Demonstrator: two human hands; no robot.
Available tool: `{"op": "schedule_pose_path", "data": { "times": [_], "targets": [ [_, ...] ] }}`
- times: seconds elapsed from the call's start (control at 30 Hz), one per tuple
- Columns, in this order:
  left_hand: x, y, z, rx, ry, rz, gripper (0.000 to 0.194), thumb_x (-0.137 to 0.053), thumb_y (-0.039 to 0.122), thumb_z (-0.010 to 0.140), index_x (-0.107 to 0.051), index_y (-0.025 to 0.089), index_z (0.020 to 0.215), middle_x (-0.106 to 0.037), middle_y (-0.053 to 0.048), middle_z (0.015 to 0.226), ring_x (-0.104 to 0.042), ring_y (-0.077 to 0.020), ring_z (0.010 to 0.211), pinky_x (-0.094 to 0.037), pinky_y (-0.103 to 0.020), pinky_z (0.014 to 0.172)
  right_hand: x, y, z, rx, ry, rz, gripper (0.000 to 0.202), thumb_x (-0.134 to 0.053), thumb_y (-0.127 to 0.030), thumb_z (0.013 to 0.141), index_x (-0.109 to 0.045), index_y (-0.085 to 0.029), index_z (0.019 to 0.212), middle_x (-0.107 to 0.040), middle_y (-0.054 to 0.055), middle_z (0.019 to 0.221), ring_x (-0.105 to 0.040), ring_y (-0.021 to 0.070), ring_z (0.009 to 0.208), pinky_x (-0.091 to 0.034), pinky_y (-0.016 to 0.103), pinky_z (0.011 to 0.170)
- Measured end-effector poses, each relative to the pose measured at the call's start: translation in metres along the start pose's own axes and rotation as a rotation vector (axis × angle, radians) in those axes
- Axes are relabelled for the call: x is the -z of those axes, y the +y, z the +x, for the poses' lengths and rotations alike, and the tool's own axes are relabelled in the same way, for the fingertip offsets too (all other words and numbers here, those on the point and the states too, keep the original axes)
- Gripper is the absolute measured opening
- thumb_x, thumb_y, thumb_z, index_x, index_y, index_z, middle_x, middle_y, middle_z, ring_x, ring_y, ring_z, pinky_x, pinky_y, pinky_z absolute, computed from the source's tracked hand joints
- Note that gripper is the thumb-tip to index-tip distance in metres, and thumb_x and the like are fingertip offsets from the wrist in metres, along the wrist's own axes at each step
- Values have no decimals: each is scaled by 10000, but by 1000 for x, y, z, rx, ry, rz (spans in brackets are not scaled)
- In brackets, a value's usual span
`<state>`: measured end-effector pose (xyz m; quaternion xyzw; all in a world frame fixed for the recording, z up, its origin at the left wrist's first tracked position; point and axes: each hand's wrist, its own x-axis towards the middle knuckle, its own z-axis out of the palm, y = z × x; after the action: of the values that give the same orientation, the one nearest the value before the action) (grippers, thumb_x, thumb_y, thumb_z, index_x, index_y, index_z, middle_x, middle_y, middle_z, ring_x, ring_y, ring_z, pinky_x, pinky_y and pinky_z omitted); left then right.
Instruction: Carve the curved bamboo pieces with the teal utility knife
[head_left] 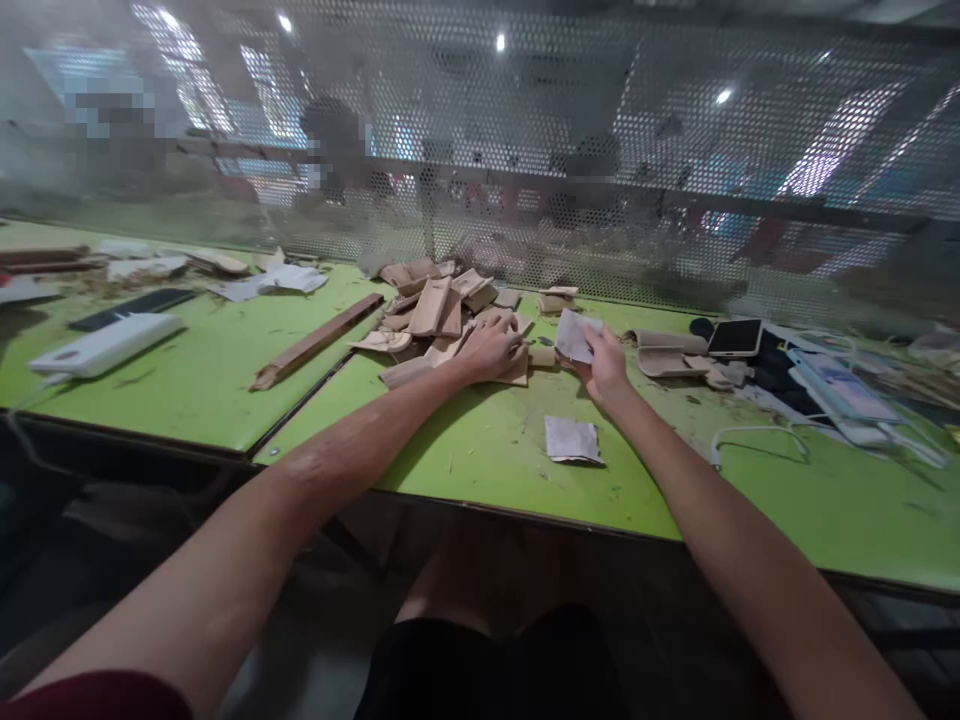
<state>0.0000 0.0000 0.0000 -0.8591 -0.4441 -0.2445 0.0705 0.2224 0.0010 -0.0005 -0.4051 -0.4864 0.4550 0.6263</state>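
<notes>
My right hand [602, 367] is closed on a pale grey folded square of sandpaper [574, 335], thumb on its face, held just above the table. A second, similar grey square [573, 440] lies flat on the green tabletop nearer to me. My left hand [489, 350] rests at the front right of a heap of curved, light-brown wooden pieces [431, 305], with its fingers curled. Its fingertips are partly hidden, so what they grip among the pieces cannot be made out. A short wooden piece [541, 356] lies between my two hands.
A long wooden strip [319, 340] lies left of the heap. Further left are a white power strip [109, 345] and a dark flat object [133, 308]. At right lie curved wooden pieces [667, 355], a phone [736, 338] and white cables [757, 430]. A perforated metal screen [495, 220] stands behind.
</notes>
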Motion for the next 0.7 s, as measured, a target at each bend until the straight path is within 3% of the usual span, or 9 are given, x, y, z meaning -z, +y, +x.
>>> {"op": "schedule_pose_path", "data": {
  "times": [0.23, 0.47, 0.57, 0.7],
  "targets": [
    [3, 2, -2, -28, -52, -93, 466, -512, 477, 990, -623, 180, 1331, -579, -155, 1409, -515, -343, 1313, -399, -501, 1128, -2, -15, -8, 18, -77, 61, 410, -719, -534, 733, -602, -258, 1013, -757, 82, 1021, -735, 298, 950, -621, 468, 816],
    [8, 11, -2, 58, -87, -93, 538, -554, 347, 958, -487, 198, 1470, -499, -168, 1527, -443, -352, 1420, -367, -556, 1141, -10, -31, -22, -25, -224, 12, 351, -716, -504, 769, -652, -241, 992, -772, 87, 929, -751, 316, 927, -602, 457, 820],
    [6, 10, -1, 81, -64, -114, 490, -568, 283, 948, -530, 201, 1431, -509, -159, 1499, -457, -348, 1388, -406, -535, 1098, -9, -30, -22, -49, -231, 14, 346, -744, -477, 750, -665, -240, 989, -773, 75, 962, -744, 297, 892, -604, 447, 798],
    [1, 4, 0, 33, 46, -139, 302, -515, 285, 999, -667, 205, 1248, -578, -143, 1339, -511, -313, 1268, -432, -471, 1037, -5, -26, -18, -43, -138, 19, 328, -804, -381, 651, -679, -235, 917, -774, 33, 957, -716, 238, 869, -602, 379, 778]
  ]
}}
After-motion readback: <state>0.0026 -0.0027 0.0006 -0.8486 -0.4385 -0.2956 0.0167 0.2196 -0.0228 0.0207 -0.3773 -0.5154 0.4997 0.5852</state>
